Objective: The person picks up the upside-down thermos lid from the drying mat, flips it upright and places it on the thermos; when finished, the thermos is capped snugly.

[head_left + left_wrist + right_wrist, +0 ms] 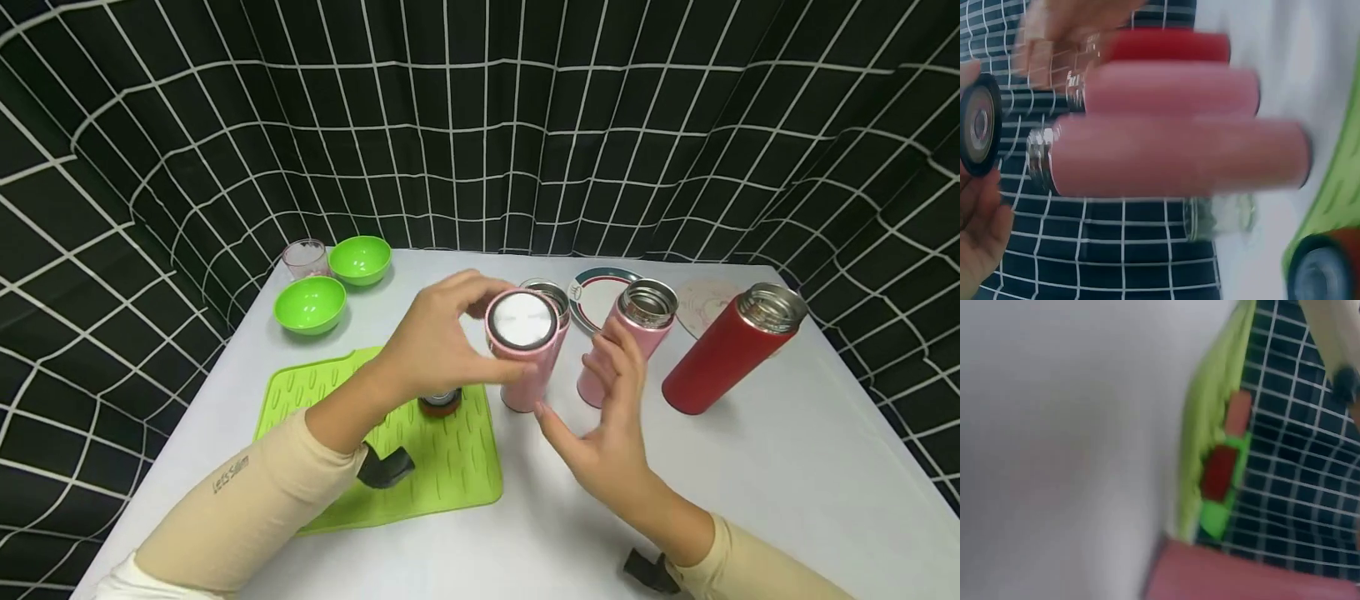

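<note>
Left hand [435, 342] grips the pink lid [522, 323] above the near pink flask [534, 375], fingers curled. Right hand [611, 425] hovers open, holding nothing, just right. White table [787, 467], green mat [442, 467] at left; black grid curtain [480, 125] behind.

Staged recording booth, not a lived-in room: black white-gridded curtain [480, 125] hung close round the far and side edges of a bare white table [787, 467].

Two green plastic bowls [310, 304] sit near the white tabletop's [787, 467] back-left corner; the green silicone mat [442, 467] lies before them, the red steel flask [731, 348] toward the right edge.
</note>
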A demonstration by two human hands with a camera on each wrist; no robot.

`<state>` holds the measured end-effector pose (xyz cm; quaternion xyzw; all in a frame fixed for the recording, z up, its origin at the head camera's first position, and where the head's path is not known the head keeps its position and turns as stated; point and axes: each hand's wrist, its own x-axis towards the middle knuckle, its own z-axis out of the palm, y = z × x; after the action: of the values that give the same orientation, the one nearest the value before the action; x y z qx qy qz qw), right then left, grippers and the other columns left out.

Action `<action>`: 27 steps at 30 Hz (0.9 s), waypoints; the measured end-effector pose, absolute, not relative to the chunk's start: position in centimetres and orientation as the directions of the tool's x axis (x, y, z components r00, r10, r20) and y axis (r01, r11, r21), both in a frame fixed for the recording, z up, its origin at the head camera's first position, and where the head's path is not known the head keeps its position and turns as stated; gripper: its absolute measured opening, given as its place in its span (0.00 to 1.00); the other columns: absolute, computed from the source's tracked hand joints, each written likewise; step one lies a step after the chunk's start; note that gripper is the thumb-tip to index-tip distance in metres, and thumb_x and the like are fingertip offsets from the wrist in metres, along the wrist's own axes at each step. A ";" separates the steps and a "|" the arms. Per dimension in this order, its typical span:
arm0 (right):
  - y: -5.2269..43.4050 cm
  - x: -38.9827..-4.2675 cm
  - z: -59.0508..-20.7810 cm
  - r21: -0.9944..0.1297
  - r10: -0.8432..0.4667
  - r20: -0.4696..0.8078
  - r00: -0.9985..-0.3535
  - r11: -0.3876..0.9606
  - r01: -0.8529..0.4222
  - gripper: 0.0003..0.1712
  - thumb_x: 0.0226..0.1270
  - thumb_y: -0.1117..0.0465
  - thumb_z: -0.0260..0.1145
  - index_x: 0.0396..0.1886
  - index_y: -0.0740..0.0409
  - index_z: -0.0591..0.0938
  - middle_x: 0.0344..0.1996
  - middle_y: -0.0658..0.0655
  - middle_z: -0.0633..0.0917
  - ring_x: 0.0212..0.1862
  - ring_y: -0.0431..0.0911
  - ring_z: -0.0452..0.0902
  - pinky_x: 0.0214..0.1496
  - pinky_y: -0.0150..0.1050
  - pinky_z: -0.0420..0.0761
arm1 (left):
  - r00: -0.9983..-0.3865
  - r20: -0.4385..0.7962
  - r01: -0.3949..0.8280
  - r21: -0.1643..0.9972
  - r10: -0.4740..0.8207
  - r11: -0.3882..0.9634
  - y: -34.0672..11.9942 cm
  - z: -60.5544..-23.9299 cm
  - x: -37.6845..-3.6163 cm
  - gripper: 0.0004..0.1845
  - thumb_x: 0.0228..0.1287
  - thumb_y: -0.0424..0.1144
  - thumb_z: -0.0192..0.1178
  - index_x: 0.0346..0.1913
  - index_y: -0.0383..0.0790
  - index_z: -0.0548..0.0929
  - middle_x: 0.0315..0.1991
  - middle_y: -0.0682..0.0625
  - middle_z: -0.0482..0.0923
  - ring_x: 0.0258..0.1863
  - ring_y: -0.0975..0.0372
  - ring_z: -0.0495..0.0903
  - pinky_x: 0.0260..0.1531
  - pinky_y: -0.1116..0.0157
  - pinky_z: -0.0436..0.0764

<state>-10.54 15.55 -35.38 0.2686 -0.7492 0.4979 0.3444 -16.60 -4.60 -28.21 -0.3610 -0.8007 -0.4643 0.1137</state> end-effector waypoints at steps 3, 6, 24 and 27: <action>15.0 -11.8 -37.5 -0.831 0.004 0.483 -0.876 0.319 -0.457 0.54 0.51 0.68 0.76 0.72 0.66 0.52 0.73 0.60 0.51 0.73 0.54 0.49 0.70 0.53 0.59 | -0.737 0.519 0.669 0.648 0.432 0.363 -3.4 -27.7 -18.9 0.34 0.39 0.53 0.80 0.52 0.44 0.83 0.41 0.62 0.78 0.40 0.67 0.75 0.42 0.66 0.77; 14.5 -13.6 -38.7 -0.935 0.041 0.209 -0.977 0.301 -0.188 0.58 0.50 0.60 0.80 0.73 0.56 0.51 0.69 0.57 0.60 0.70 0.52 0.57 0.68 0.52 0.61 | -0.761 0.484 0.645 0.631 0.432 0.431 -2.1 -27.5 -20.4 0.34 0.41 0.58 0.78 0.52 0.45 0.84 0.40 0.63 0.77 0.42 0.66 0.73 0.41 0.65 0.76; 14.6 -16.2 -40.3 -0.887 0.062 0.072 -0.995 0.460 -0.036 0.41 0.46 0.51 0.82 0.59 0.48 0.71 0.49 0.54 0.82 0.51 0.47 0.78 0.52 0.45 0.77 | -0.796 0.331 0.571 0.691 0.507 0.444 -1.7 -29.5 -21.3 0.41 0.47 0.49 0.75 0.65 0.44 0.72 0.54 0.56 0.73 0.50 0.65 0.70 0.47 0.64 0.74; 14.6 -16.4 -40.4 -0.880 0.043 0.081 -0.996 0.471 -0.051 0.41 0.47 0.50 0.81 0.59 0.49 0.71 0.49 0.53 0.82 0.50 0.47 0.78 0.51 0.44 0.77 | -0.802 0.339 0.555 0.727 0.492 0.403 -1.5 -29.9 -21.4 0.42 0.46 0.52 0.76 0.64 0.43 0.71 0.54 0.55 0.72 0.49 0.65 0.71 0.46 0.64 0.75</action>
<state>-16.36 14.63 -40.37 0.0026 -0.8565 0.5141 0.0457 -21.36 -1.46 -29.91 -0.3129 -0.8369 -0.4478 0.0353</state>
